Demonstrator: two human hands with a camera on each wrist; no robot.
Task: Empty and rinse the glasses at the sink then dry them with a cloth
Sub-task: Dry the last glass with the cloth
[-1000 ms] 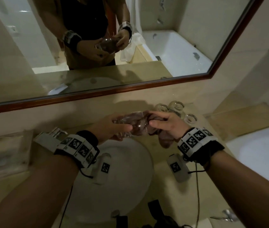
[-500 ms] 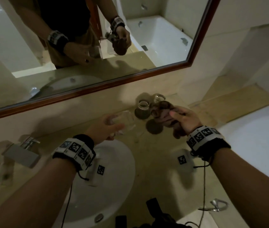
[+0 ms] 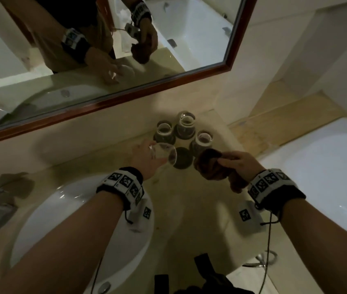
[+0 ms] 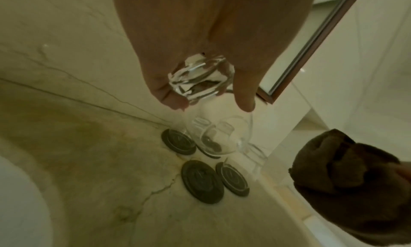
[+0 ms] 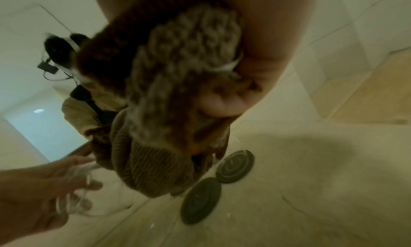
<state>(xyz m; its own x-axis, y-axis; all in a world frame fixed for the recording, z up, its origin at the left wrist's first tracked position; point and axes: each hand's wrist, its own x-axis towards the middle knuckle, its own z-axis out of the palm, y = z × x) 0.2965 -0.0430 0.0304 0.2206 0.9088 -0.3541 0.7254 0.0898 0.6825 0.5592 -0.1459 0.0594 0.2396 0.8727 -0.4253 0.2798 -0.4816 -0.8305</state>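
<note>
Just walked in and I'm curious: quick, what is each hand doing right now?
Left hand: grips a clear drinking glass.
Right hand: clutches a bunched brown cloth.

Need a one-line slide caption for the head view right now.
Left hand holds a glass above the bare coaster beside three glasses; right hand grips the cloth.

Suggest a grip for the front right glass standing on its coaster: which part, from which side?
Take the front right glass round its upper wall just under the rim, coming from above and the near right. It stands upright, mouth up, on its coaster; two glasses crowd its left and back, so only that side looks open.
</note>
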